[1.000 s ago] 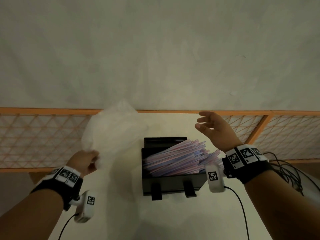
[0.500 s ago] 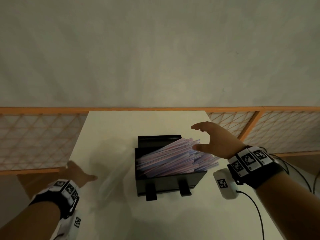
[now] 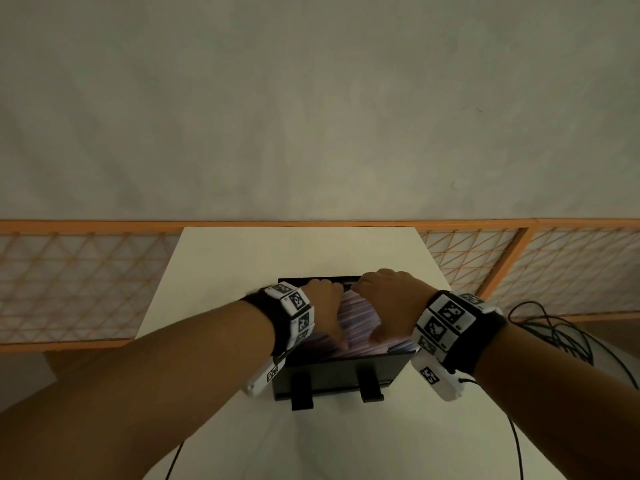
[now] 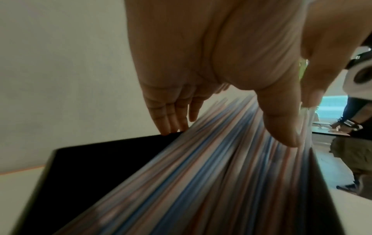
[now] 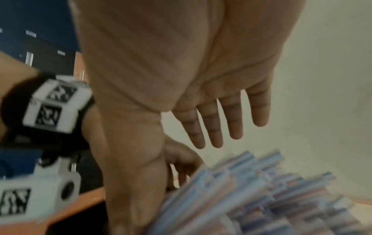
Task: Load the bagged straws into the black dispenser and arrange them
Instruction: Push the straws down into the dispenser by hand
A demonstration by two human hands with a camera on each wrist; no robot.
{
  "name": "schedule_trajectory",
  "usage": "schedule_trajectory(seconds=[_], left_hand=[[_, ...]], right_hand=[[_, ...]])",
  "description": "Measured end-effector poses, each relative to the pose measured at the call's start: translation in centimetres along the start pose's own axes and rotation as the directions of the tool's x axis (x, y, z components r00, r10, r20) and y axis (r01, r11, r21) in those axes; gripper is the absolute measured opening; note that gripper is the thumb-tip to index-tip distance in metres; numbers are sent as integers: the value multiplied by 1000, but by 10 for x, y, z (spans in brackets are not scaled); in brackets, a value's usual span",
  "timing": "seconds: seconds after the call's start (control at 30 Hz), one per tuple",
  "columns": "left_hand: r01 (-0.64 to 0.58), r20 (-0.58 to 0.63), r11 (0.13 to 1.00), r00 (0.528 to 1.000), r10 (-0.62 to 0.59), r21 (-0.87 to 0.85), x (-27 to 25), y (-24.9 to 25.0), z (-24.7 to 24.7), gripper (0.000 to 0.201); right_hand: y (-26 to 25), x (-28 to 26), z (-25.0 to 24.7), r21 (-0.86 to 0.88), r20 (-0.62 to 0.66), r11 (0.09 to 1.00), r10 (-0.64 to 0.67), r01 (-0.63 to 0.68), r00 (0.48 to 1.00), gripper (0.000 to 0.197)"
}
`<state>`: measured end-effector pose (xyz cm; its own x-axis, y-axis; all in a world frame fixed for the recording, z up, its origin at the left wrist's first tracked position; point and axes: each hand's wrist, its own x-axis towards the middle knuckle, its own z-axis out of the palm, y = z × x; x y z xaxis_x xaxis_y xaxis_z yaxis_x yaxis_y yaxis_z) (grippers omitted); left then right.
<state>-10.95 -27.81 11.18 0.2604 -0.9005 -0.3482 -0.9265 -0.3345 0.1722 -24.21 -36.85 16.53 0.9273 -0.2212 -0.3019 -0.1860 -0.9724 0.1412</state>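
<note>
The black dispenser (image 3: 339, 375) stands mid-table, filled with a slanted pile of pink, blue and white straws (image 3: 360, 323). Both hands are on top of the pile. My left hand (image 3: 325, 310) covers its left part; in the left wrist view its straight fingers (image 4: 171, 120) touch the dispenser's (image 4: 90, 167) back edge and the thumb hovers just over the straws (image 4: 201, 174). My right hand (image 3: 388, 306) covers the right part, with straight fingers (image 5: 213, 127) above the straw ends (image 5: 261, 198). Neither hand grips anything. The bag is out of sight.
The dispenser sits on a narrow white table (image 3: 242, 271) that ends at an orange lattice rail (image 3: 69, 282) below a plain wall. Black cables (image 3: 554, 334) lie at the table's right side. Another person (image 4: 358, 143) shows far off in the left wrist view.
My left hand let go of the empty bag at the left and swung right onto the straws. My right hand came down from above the dispenser onto the pile.
</note>
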Motion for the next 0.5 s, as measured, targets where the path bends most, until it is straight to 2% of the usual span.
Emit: schedule_trajectory(seconds=[0.1, 0.17, 0.23, 0.33, 0.4, 0.5], left_hand=[[-35, 23, 989, 999, 32, 143, 11, 11, -3, 90], [-88, 40, 974, 996, 81, 207, 18, 17, -2, 93], [-68, 45, 973, 997, 60, 219, 28, 17, 3, 83], [-22, 66, 978, 998, 8, 206, 40, 14, 4, 51], [-18, 46, 986, 999, 10, 167, 44, 15, 3, 47], [-12, 36, 990, 999, 7, 137, 43, 17, 6, 48]], right_hand=[[-2, -8, -14, 33, -1, 999, -27, 27, 1000, 51], [-14, -11, -19, 45, 88, 996, -78, 75, 993, 34], [-28, -8, -17, 73, 203, 994, -97, 84, 974, 29], [-44, -2, -11, 3, 302, 994, -103, 107, 948, 27], [-50, 0, -9, -106, 365, 982, -110, 158, 925, 15], [-55, 0, 0, -129, 337, 966, -170, 224, 926, 18]])
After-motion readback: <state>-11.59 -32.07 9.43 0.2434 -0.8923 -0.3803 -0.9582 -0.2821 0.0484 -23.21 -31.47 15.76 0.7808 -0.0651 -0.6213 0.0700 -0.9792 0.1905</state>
